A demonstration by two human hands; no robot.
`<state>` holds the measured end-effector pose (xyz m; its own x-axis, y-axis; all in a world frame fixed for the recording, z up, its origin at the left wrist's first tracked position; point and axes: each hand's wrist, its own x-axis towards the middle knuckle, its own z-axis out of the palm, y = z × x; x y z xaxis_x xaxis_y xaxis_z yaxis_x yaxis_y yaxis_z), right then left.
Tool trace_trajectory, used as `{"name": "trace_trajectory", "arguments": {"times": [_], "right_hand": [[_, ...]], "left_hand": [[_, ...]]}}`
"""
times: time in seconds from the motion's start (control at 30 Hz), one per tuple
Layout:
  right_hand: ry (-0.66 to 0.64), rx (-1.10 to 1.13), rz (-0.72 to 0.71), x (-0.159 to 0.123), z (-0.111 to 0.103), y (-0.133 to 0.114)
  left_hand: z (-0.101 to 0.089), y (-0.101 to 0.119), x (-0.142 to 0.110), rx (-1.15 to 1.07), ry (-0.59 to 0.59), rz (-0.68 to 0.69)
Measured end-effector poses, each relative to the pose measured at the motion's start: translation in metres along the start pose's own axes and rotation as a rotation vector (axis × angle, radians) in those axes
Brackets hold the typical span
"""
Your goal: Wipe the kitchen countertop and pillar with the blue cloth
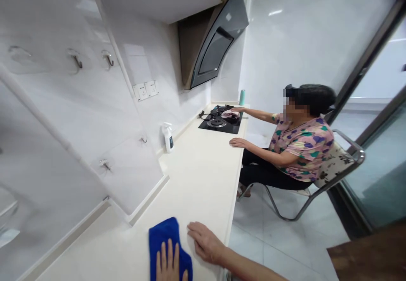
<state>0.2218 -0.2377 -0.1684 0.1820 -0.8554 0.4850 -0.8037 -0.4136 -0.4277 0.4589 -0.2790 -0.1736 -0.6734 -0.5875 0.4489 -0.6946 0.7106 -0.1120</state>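
1. Left hand: fingers spread flat on blue cloth, directly beneath on countertop.
2. Right hand: fingers loosely extended, seemingly holding nothing, just right of left hand.
3. Apparent wiping: press evenly, overlap strokes, leave right hand outside cloth's path.

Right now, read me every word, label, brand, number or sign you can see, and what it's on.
No text is readable.
White spray bottle: dark label, too small and blurred.
Range hood: pale square, no legible wording.
Green container: any print too small.
Blue cloth: no lettering visible.
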Motion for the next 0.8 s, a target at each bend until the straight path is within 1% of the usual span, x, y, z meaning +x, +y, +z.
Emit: {"name": "trace_trajectory", "arguments": {"times": [0.07, 0.13, 0.2, 0.27, 0.33, 0.43, 0.47, 0.53, 0.6, 0.67, 0.73, 0.8], "right_hand": [[0.065, 0.056, 0.027, -0.008, 0.001, 0.004], [0.119, 0.117, 0.108, -0.015, 0.000, 0.008], [0.142, 0.160, 0.170, -0.019, -0.001, 0.009], [0.139, 0.176, 0.185, -0.018, -0.004, 0.005], [0.131, 0.170, 0.152, -0.011, -0.006, -0.006], [0.090, 0.140, 0.002, 0.012, -0.005, -0.034], [0.053, 0.127, -0.055, 0.023, -0.004, -0.045], [-0.072, 0.091, -0.139, 0.045, -0.001, -0.064], [-0.219, 0.055, -0.173, 0.064, 0.003, -0.078], [-0.340, 0.033, -0.168, 0.076, 0.006, -0.085], [-0.407, 0.035, -0.151, 0.080, 0.008, -0.084], [-0.417, 0.061, -0.136, 0.077, 0.010, -0.080]], "left_hand": [[-0.024, -0.005, 0.003, -0.035, -0.124, 0.175], [-0.047, -0.013, 0.004, -0.101, -0.258, 0.274], [-0.062, -0.019, 0.003, -0.153, -0.350, 0.277], [-0.067, -0.017, -0.002, -0.167, -0.375, 0.205], [-0.064, -0.006, -0.012, -0.138, -0.335, 0.078], [-0.052, 0.018, -0.035, -0.049, -0.200, -0.143], [-0.049, 0.026, -0.044, -0.019, -0.156, -0.202], [-0.043, 0.037, -0.059, 0.025, -0.095, -0.287], [-0.040, 0.042, -0.068, 0.052, -0.061, -0.331], [-0.039, 0.044, -0.071, 0.064, -0.042, -0.340], [-0.040, 0.044, -0.070, 0.066, -0.031, -0.329], [-0.042, 0.043, -0.067, 0.062, -0.030, -0.320]]}}
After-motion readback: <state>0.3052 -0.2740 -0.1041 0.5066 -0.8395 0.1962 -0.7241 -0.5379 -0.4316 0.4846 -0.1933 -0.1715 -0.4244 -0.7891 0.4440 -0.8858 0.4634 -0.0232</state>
